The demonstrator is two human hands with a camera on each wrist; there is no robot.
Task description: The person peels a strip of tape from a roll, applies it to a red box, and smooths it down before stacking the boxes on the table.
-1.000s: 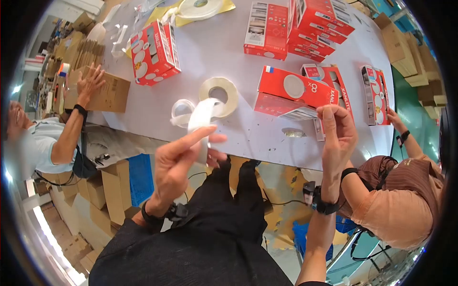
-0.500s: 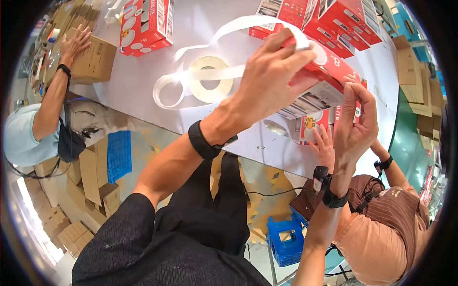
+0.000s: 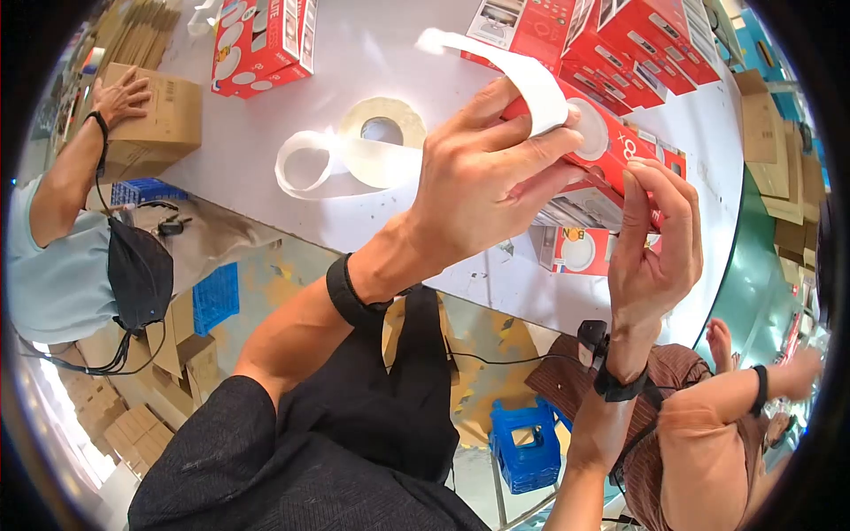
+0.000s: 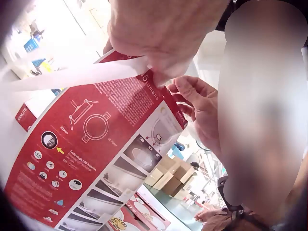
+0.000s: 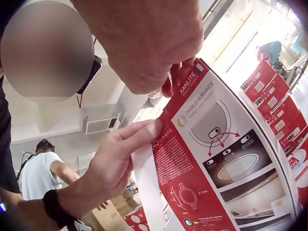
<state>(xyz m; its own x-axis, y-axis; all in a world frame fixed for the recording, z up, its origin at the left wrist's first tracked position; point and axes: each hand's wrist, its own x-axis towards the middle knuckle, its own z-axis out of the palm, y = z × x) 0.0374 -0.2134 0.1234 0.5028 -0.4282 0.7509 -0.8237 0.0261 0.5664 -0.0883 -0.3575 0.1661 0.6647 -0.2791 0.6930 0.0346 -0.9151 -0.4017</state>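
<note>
In the head view, my left hand (image 3: pixel 491 168) pinches a white strip (image 3: pixel 538 87) against the near end of a red printed box (image 3: pixel 611 133). The strip curves up and away over the box, with a loose end. My right hand (image 3: pixel 655 234) pinches the box's right corner between thumb and fingertips. In the right wrist view, the left thumb lies on the edge of the box (image 5: pixel 216 144), and the strip (image 5: pixel 147 183) hangs below it. The left wrist view shows the strip (image 4: pixel 91 75) crossing the tilted box (image 4: pixel 96 130).
A white roll (image 3: pixel 407 115) lies on the table (image 3: pixel 336 217) beside a looped strip. Red boxes (image 3: pixel 637 44) are stacked at the back right; another (image 3: pixel 266 44) stands left. One person at left touches a cardboard box (image 3: pixel 168 111); a second person is at right.
My left hand has moved right from above the roll to the box, carrying the strip. My right hand has stayed at the box. The right-hand person's hand has withdrawn from the box area.
</note>
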